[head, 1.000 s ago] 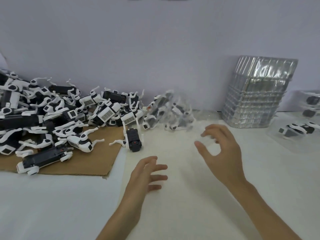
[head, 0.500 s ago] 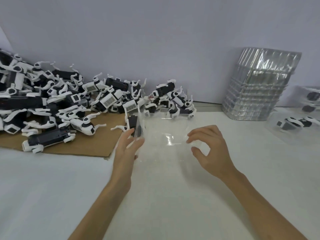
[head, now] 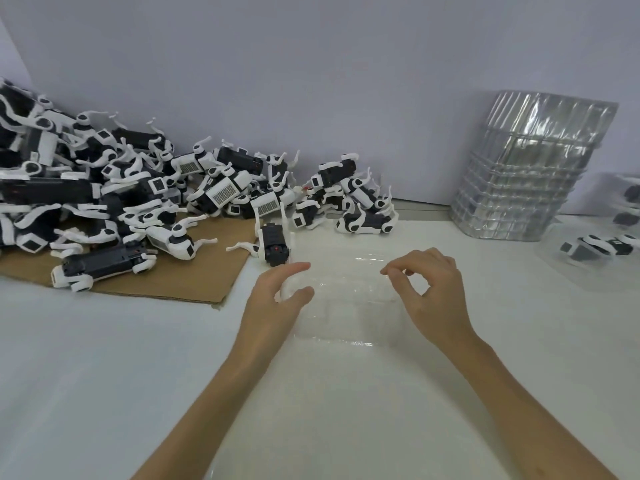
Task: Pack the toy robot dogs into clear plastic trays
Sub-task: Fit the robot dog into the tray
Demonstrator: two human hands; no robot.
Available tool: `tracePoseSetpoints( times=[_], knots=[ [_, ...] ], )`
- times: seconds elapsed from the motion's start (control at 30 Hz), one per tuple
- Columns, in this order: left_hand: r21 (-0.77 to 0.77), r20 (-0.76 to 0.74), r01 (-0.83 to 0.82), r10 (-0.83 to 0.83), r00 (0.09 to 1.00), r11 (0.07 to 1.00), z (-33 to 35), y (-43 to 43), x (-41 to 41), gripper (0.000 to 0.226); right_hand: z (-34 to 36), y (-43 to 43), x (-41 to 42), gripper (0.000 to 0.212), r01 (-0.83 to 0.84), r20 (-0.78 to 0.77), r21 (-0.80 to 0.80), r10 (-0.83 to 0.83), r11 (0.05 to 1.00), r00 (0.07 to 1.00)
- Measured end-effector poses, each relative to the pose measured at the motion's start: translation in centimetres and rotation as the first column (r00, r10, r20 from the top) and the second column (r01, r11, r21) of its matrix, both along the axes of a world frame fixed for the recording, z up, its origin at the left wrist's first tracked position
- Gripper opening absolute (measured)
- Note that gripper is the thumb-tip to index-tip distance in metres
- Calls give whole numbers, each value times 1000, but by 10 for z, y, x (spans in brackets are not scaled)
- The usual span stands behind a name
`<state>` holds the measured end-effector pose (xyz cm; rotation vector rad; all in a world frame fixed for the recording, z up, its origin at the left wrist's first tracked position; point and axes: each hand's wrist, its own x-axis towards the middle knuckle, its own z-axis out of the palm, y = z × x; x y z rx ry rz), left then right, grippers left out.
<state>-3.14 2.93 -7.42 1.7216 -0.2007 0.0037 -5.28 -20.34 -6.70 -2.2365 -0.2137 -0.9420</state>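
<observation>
a flat sheet of brown cardboard lies on the left half of the white table, running from the left edge toward the middle. its near right corner is a little ragged. the table's surface is smooth and faintly glossy, with a narrow grey strip along its back edge. behind that edge rises a plain, pale lavender-grey wall.

Dog pile blocks left, tray stack right; passage between.
</observation>
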Motion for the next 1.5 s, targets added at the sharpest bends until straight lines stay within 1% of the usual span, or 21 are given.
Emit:
tracePoseSetpoints(
  times=[0.1,0.13,0.2,0.3,0.37,0.47,0.53,0.6,0.7,0.77,0.87,0.93,0.97,1.03,1.13,1.2,1.3,1.4,1.43,1.47,1.5],
  knots=[
    [51,34,-31,29,999,998,-3,-2,1,25,14,6,3,16,-44,-68,124,53,991,996],
    [61,41,-39,37,998,997,-4,-3,1,23,23,11,9,16,-61,-119,128,76,990,990],
    [117,88,-56,46,995,992,-5,-3,0,20,45,23,25,11,-94,-258,58,106,994,960],
    [280,213,-103,43,976,954,-6,-6,-2,20,70,46,59,13,-187,-401,-5,170,982,900],
    [329,237,-120,41,971,937,-5,-7,-3,20,76,64,86,20,-211,-523,-66,146,975,840],
    [344,242,-129,45,969,930,-4,-7,-4,17,75,90,123,42,-261,-718,-226,20,938,696],
    [340,252,-137,50,966,930,-3,-5,-4,16,70,103,138,41,-304,-790,-287,-45,908,611],
    [334,254,-137,50,966,933,-3,-5,-3,16,63,110,148,33,-303,-817,-273,-54,913,575],
    [344,261,-135,43,964,929,-3,-6,-2,16,57,113,150,24,-250,-792,-256,-54,934,608],
    [347,263,-133,40,964,928,-3,-6,-3,16,56,111,149,26,-197,-753,-181,-7,963,658],
    [342,260,-128,37,965,931,-2,-6,-4,15,59,105,144,22,-137,-724,94,162,986,671],
    [344,261,-124,32,965,931,-2,-5,-5,15,62,102,140,21,-77,-709,292,270,953,652],
    [341,262,-123,31,965,932,-2,-5,-5,14,64,100,139,21,-55,-691,346,294,937,660],
    [335,267,-123,31,963,934,-2,-5,-5,14,69,94,137,20,-37,-650,396,309,918,694],
    [330,272,-135,43,961,934,-2,-4,-5,13,76,83,130,18,-77,-577,430,339,900,743],
    [323,259,-142,57,964,936,-2,-5,-4,13,81,75,119,16,-90,-507,508,382,857,772],
    [319,240,-143,66,968,937,-2,-5,-5,12,85,63,93,13,-132,-340,718,510,683,790],
    [315,235,-141,66,970,939,-2,-5,-5,11,77,47,61,4,-190,-213,827,607,530,766],
    [318,235,-143,69,970,937,-2,-5,-5,11,72,42,52,5,-209,-191,838,628,505,754],
    [319,235,-147,72,969,936,-2,-5,-5,10,67,37,44,6,-231,-180,824,627,517,758],
    [318,233,-149,75,970,936,-2,-5,-5,10,62,32,37,5,-248,-184,778,587,578,788]
  ],
)
